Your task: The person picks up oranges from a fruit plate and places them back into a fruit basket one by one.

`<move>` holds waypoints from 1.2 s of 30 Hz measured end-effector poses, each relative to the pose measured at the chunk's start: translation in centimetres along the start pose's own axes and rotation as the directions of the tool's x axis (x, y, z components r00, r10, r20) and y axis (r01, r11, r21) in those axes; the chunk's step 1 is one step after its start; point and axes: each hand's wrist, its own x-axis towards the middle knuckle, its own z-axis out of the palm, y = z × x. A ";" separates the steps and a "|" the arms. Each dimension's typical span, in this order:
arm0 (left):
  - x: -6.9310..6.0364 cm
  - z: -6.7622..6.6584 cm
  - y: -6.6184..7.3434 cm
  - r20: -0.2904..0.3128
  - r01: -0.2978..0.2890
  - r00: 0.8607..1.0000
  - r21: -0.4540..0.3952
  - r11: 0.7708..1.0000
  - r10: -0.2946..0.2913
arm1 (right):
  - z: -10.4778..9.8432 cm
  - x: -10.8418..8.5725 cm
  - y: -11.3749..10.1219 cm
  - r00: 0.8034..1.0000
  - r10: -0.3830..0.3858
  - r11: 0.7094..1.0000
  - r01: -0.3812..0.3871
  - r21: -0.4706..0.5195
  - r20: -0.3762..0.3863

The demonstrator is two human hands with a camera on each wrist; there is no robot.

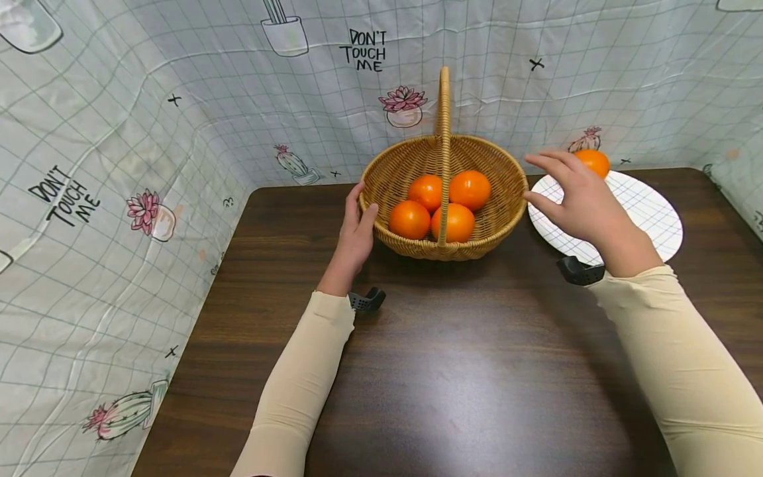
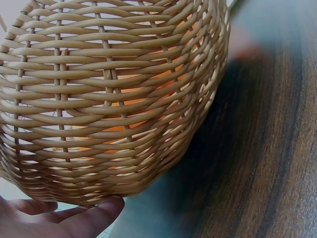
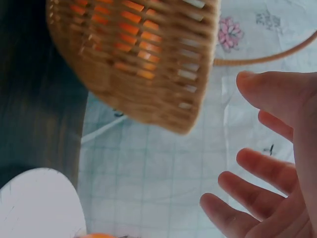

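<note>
A wicker basket with a tall hoop handle stands near the table's back edge, holding several oranges. My left hand touches its left rim, fingers fairly straight. In the left wrist view, the fingertips meet the woven wall. My right hand hovers to the right of the basket, fingers spread, with nothing in it. The right wrist view shows a gap between that hand and the basket. Behind the right hand, another orange sits at the far edge of a white plate, partly covered by the hand.
The dark wooden table extends in front of the basket. A grid-patterned cloth with cactus drawings hangs close behind the table and along its left side. Both wrists carry dark bands.
</note>
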 end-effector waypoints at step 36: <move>0.0 -0.1 -0.1 -0.006 -0.011 1.000 0.009 1.000 0.011 | -0.2 1.8 8.4 0.964 0.262 0.964 -0.260 -0.048 0.040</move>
